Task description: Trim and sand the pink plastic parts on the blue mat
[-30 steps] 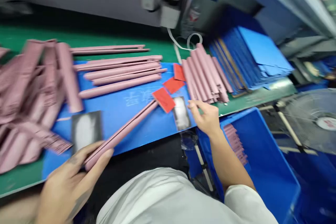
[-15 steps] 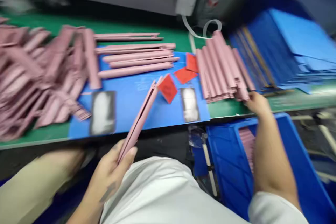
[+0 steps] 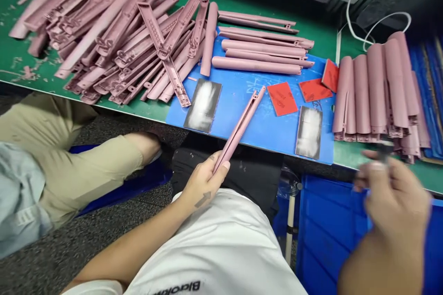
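My left hand (image 3: 204, 177) is closed around the lower end of a long pink plastic casing (image 3: 242, 124), tilted up to the right over the edge of a blue sheet (image 3: 238, 97). A narrow slot runs along this casing. Blurred by motion, my right hand (image 3: 394, 189) is raised at the right, fingers pinched on a small dark piece (image 3: 385, 150) that I cannot make out. Just beyond it stands a row of pink casings (image 3: 375, 87). On the sheet lie several red squares (image 3: 282, 99) and two dark pads whitened with dust, a left pad (image 3: 203, 105) and a right pad (image 3: 309, 132).
A heap of pink half shells (image 3: 128, 37) covers the green table (image 3: 20, 62) at left, with scraps beside it. Several casings (image 3: 259, 64) lie crosswise at the sheet's back. A blue crate (image 3: 325, 230) stands below right. Another person's knee (image 3: 114, 161) is at left.
My right hand has come away from the row of casings, toward me, now with a small dark piece in its fingers. The view has swung left; my left hand still holds the casing.
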A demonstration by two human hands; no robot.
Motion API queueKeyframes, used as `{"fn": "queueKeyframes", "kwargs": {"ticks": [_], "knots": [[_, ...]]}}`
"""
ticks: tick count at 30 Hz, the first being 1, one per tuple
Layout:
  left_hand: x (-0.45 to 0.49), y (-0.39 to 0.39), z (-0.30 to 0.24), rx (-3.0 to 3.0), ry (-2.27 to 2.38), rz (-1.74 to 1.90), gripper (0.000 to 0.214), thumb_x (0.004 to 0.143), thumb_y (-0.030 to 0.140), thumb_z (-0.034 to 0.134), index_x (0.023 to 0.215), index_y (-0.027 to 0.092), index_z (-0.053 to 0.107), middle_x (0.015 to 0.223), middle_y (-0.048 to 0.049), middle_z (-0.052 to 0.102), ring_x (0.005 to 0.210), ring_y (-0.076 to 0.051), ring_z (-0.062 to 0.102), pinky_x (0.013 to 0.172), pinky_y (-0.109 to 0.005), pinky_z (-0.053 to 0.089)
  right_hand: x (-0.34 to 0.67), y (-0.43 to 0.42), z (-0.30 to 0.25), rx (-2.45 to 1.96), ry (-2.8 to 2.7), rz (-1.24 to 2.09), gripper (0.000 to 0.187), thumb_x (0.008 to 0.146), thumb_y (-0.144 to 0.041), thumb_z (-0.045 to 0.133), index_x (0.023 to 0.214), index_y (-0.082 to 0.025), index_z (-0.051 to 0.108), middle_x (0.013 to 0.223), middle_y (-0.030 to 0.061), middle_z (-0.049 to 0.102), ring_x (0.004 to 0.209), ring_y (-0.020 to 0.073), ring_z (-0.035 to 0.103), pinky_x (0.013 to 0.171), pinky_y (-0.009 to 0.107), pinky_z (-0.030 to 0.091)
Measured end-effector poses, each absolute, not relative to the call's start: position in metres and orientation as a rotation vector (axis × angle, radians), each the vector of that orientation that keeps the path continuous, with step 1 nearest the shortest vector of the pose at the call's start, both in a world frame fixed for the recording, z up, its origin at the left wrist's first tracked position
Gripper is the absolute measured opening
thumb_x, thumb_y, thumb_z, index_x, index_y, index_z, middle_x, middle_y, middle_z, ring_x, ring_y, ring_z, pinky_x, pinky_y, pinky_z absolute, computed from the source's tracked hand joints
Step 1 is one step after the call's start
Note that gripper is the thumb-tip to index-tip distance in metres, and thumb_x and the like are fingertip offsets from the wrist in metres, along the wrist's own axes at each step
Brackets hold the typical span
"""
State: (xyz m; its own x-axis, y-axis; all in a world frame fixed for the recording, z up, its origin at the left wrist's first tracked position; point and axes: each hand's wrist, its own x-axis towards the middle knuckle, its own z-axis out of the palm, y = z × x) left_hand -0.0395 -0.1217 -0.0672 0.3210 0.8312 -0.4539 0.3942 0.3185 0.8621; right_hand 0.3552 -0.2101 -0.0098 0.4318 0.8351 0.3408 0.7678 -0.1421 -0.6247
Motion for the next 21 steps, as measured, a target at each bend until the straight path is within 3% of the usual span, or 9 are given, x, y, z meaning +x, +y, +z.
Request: {"fn": "queueKeyframes", "kwargs": {"ticks": [2,3,5,7,9,13,18,21], "knots": [[-0.043,-0.120,-0.068,1.348,1.272,0.386,0.058,0.110,0.059,0.047,0.147,0.018,0.063,0.071,0.0042,0.053,0.063,-0.015,0.049,0.062,-0.027,0.041,0.297,-0.186,-0.019,-1.908,-1.458,0.369,0.034,0.109,-0.050,0.065,0.131,-0.030,0.081,0.077,0.0070,0.076,0.052,0.0203,0.065,0.048,0.035,0.046],[-0.044,-0.120,-0.068,1.372,1.273,0.373,0.058,0.111,0.059,0.046,0.148,0.018,0.063,0.073,0.0035,0.055,0.065,-0.016,0.051,0.064,-0.028,0.042,0.273,-0.173,-0.022,-1.870,-1.577,0.438,0.033,0.110,-0.048,0.063,0.130,-0.028,0.081,0.090,0.0087,0.081,0.066,0.0230,0.074,0.058,0.036,0.056],[-0.045,-0.119,-0.067,1.415,1.276,0.366,0.056,0.111,0.057,0.045,0.148,0.019,0.063,0.081,0.0010,0.063,0.072,-0.017,0.058,0.071,-0.030,0.045,0.239,-0.152,-0.026,-1.800,-1.797,0.465,0.033,0.114,-0.043,0.056,0.128,-0.024,0.079,0.103,0.0090,0.084,0.085,0.0250,0.080,0.075,0.036,0.063],[-0.045,-0.118,-0.066,1.460,1.277,0.364,0.054,0.111,0.053,0.045,0.149,0.018,0.063,0.093,-0.0026,0.071,0.083,-0.020,0.066,0.080,-0.032,0.048,0.221,-0.137,-0.027,-1.761,-1.982,0.373,0.030,0.116,-0.038,0.053,0.125,-0.021,0.077,0.104,0.0077,0.084,0.088,0.0232,0.080,0.078,0.033,0.061],[-0.044,-0.117,-0.065,1.507,1.284,0.351,0.054,0.111,0.050,0.044,0.148,0.017,0.063,0.099,-0.0048,0.075,0.087,-0.022,0.069,0.082,-0.034,0.049,0.212,-0.129,-0.024,-1.731,-2.149,0.230,0.027,0.116,-0.032,0.054,0.128,-0.020,0.074,0.097,0.0054,0.082,0.079,0.0200,0.077,0.069,0.029,0.056],[-0.044,-0.115,-0.065,1.584,1.291,0.329,0.054,0.110,0.049,0.043,0.146,0.014,0.063,0.089,-0.0043,0.076,0.079,-0.024,0.072,0.077,-0.035,0.050,0.204,-0.120,-0.017,-1.697,-2.377,-0.026,0.032,0.116,-0.030,0.053,0.139,-0.020,0.072,0.082,0.0014,0.074,0.067,0.0180,0.069,0.056,0.032,0.042],[-0.045,-0.116,-0.067,1.695,1.297,0.325,0.051,0.111,0.047,0.042,0.144,0.015,0.064,0.078,-0.0016,0.075,0.065,-0.022,0.070,0.066,-0.033,0.049,0.203,-0.112,-0.015,-1.745,-2.340,-0.061,0.028,0.116,-0.031,0.056,0.134,-0.021,0.074,0.094,0.0051,0.079,0.080,0.0197,0.073,0.063,0.032,0.047],[-0.045,-0.116,-0.067,1.761,1.303,0.323,0.053,0.112,0.047,0.040,0.144,0.012,0.064,0.077,-0.0021,0.075,0.062,-0.023,0.071,0.064,-0.033,0.048,0.201,-0.112,-0.014,-1.725,-2.402,-0.110,0.028,0.114,-0.024,0.057,0.137,-0.024,0.073,0.091,0.0022,0.081,0.072,0.0164,0.071,0.058,0.032,0.041]]}}
